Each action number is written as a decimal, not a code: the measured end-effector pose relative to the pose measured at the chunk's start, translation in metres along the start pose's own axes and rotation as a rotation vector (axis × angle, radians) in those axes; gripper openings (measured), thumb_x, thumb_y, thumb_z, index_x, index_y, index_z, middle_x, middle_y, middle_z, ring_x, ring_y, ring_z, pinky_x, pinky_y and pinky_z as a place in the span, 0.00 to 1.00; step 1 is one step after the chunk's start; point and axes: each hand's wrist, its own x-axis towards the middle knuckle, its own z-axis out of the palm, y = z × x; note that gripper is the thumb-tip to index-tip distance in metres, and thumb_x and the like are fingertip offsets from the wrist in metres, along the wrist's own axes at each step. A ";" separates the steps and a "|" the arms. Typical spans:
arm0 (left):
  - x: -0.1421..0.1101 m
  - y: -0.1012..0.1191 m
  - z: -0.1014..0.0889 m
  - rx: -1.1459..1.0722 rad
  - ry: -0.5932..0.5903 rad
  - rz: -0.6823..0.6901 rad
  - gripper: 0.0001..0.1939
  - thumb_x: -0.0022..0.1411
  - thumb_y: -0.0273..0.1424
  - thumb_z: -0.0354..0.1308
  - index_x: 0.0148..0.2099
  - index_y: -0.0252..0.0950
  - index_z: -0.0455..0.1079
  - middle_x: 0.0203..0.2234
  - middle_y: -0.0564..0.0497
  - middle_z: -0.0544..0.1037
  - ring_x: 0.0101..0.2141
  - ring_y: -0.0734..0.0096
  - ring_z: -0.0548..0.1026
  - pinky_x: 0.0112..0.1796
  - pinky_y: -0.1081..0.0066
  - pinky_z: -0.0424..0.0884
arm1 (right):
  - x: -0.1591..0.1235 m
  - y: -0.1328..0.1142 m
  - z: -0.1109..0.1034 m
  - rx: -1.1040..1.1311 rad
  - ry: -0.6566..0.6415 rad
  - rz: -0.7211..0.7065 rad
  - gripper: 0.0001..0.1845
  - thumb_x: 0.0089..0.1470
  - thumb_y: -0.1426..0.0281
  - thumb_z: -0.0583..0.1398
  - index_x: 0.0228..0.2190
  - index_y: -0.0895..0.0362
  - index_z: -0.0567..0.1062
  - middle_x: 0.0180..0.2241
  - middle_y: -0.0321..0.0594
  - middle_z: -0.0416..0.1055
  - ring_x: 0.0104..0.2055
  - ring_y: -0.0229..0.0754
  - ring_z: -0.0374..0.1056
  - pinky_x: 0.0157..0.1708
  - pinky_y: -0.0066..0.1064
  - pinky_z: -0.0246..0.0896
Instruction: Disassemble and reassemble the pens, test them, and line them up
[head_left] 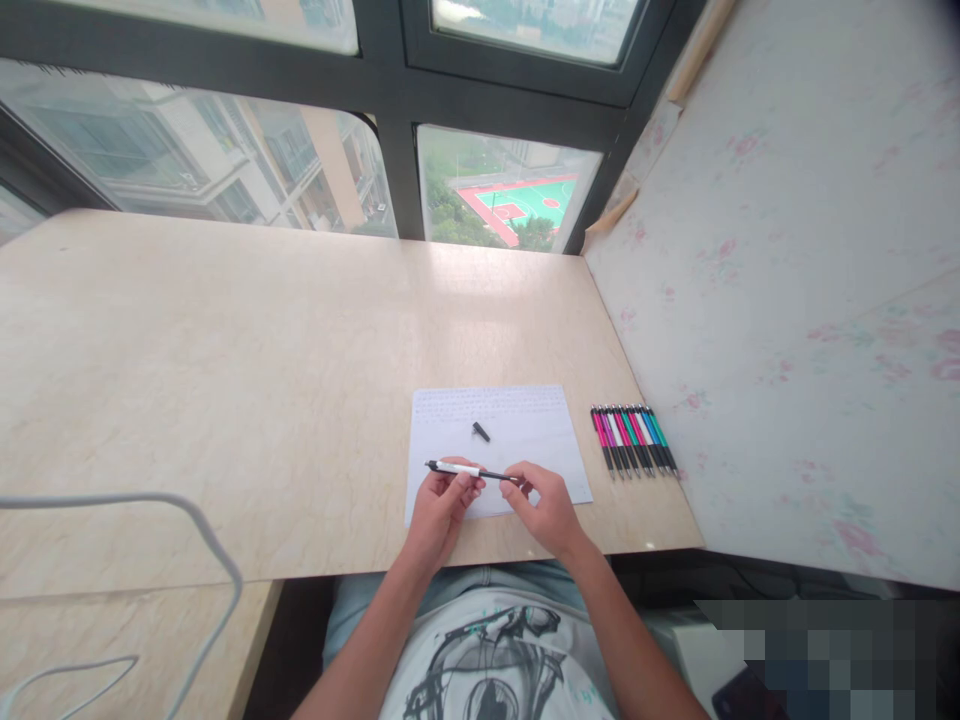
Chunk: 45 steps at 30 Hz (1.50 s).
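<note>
My left hand (448, 494) pinches the white barrel of a pen (459, 468), whose black clip end points left. A thin dark refill (495, 476) sticks out of the barrel's right end. The fingertips of my right hand (541, 500) are closed on the refill's far end. The pen lies level in the air above the near part of a sheet of paper (525, 430). Beyond it, a short black pen piece (481, 432) rests on the sheet, apart from both hands. It looks like the grip section. Handwritten lines run along the sheet's far edge.
A row of pens (634, 440) in several colours lies right of the paper, near the flowered wall (750, 350). All of this is on a beige stone-like tabletop (247, 390). A grey cable (202, 520) loops at the left. Windows with dark frames (405, 180) stand behind.
</note>
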 end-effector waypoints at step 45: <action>0.001 -0.003 -0.002 -0.049 0.001 0.001 0.10 0.56 0.30 0.67 0.40 0.33 0.75 0.34 0.48 0.79 0.31 0.74 0.75 0.35 0.74 0.71 | 0.048 0.021 0.028 -0.483 0.235 0.122 0.06 0.55 0.71 0.58 0.33 0.54 0.76 0.35 0.42 0.75 0.37 0.44 0.70 0.37 0.32 0.63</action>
